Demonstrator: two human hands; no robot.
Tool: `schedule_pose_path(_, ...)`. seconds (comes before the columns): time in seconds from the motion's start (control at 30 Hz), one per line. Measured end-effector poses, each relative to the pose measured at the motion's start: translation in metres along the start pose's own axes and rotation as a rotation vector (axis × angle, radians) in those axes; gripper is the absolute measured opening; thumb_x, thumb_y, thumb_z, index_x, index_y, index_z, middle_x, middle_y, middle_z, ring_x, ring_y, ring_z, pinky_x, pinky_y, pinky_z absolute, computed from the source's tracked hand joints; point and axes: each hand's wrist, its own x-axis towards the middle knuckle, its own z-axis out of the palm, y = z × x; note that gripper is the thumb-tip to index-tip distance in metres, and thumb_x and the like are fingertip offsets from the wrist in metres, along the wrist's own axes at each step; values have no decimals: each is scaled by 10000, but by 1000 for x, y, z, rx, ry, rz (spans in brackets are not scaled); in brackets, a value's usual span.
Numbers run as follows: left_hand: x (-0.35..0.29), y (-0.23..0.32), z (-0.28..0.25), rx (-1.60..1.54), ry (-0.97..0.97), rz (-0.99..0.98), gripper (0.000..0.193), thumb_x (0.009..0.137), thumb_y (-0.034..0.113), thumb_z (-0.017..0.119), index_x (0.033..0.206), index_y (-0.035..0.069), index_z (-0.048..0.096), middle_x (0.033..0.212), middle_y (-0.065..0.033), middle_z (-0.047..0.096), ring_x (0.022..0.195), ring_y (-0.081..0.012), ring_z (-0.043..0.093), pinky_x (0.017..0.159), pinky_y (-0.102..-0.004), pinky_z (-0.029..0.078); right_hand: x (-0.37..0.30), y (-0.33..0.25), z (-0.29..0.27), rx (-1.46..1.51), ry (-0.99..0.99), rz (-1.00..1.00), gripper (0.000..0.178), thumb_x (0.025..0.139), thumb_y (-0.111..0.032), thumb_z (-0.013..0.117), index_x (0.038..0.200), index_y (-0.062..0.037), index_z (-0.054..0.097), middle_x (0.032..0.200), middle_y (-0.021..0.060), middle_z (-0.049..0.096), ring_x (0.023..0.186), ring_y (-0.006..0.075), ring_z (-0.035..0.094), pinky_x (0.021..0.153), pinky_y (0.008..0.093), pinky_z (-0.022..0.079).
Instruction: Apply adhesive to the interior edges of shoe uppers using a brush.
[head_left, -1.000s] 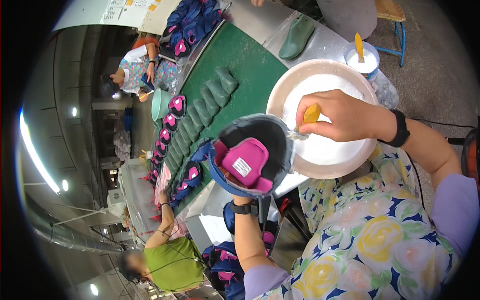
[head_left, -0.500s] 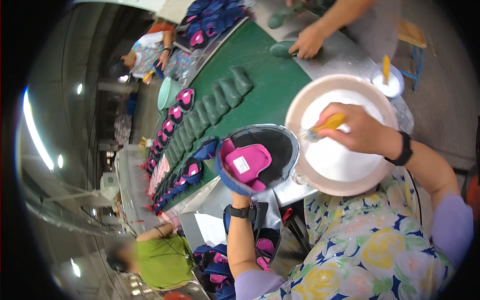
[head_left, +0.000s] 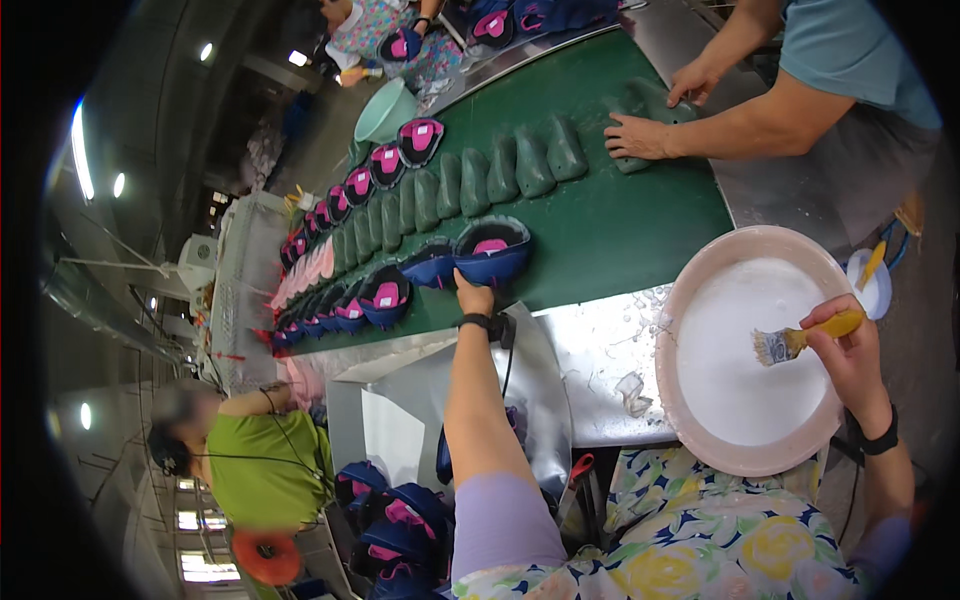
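Note:
My left hand (head_left: 474, 297) grips the near side of a navy shoe upper (head_left: 495, 262) with a pink inside, which rests on the green work surface (head_left: 610, 250). Beside it, to the left, sits another navy upper (head_left: 428, 264). My right hand (head_left: 848, 352) holds a flat paintbrush (head_left: 795, 340) by its yellow handle. The bristles hang over a wide pale pink basin (head_left: 690, 440) of white liquid. Some of my left fingers are hidden behind the upper.
Dark green shoe lasts (head_left: 502, 170) stand in a row, with pink-lined uppers (head_left: 420, 142) beyond. A co-worker's hands (head_left: 645, 137) handle lasts at the far right. More uppers (head_left: 400, 530) are piled near left. A small white bucket (head_left: 875, 295) stands right of the basin.
My left hand has carried the upper from beside the basin to the green surface. My right hand and the brush have shifted right. The co-worker's hands are now at the lasts on the green surface.

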Motion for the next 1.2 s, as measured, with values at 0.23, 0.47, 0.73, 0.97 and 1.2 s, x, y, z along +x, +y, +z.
schedule_pose_path(0.23,11,-21,-86,606,441,-313,754,805,272,669,1477,59,402,1423,-245,489,1296,-422,497,1070,-499,407,5,-1,9,-27,-77,18,194,907,1,656,1080,-23,573,1035,71,618,1004,141,607,894,279,491)
schedule_pose_path(0.47,-80,20,-229,6,-933,49,510,931,201,661,1401,52,528,1340,-121,612,1314,-286,529,1058,-374,446,5,11,4,-12,-114,-7,142,975,-49,603,1107,-11,567,1087,71,587,956,122,586,841,248,487)
schedule_pose_path(0.73,-270,23,-177,843,-586,296,1078,643,473,871,1488,32,368,1451,-324,416,1335,-468,433,1133,-455,366,-15,-10,24,24,-161,-50,133,906,-9,655,1022,-18,588,989,53,628,938,135,622,840,260,498)
schedule_pose_path(0.97,-224,74,-194,-718,-498,71,624,646,-88,751,1234,71,613,1235,-55,626,1141,-189,619,971,-313,510,-33,-16,15,-4,-179,-76,141,885,-27,688,989,-27,592,943,67,662,879,136,651,811,276,525)
schedule_pose_path(1.2,-179,101,-175,4,-1072,209,556,645,-105,745,1173,67,710,1148,-39,662,1184,-164,562,1089,-309,392,-37,-10,19,45,-185,-87,148,895,-38,691,1000,-35,586,951,66,663,877,137,657,810,277,538)
